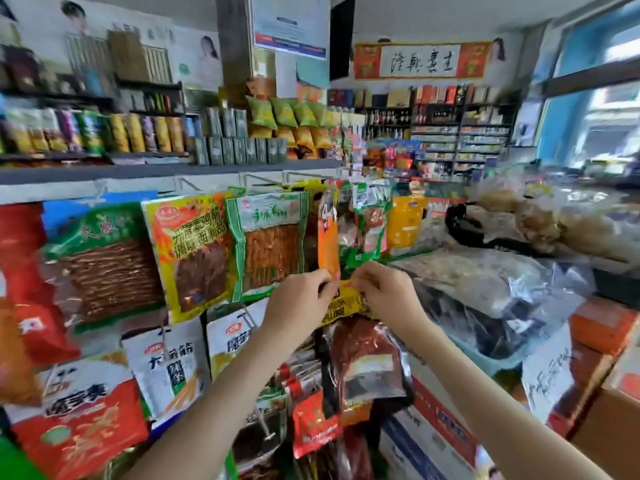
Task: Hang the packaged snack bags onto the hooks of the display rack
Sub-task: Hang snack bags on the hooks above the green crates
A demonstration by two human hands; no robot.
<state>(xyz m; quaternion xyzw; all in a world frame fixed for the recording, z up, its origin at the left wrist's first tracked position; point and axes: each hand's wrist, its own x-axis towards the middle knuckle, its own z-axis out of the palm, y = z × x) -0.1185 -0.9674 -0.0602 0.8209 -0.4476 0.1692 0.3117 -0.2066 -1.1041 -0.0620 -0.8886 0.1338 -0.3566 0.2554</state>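
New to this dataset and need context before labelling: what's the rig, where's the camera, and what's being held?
There is no robot here: a person works with two bare hands. The single picture comes from a wide-angle camera worn on the person's head. It looks forward and down, which is why straight lines bend near the edges.

The left hand and the right hand each pinch the top edge of a yellow snack bag. They hold it up in front of the shop's wire hooks. Other bags already hang there, such as a green-bordered bag and a yellow-orange bag. As far as the picture shows, the held bag is not yet on a hook.
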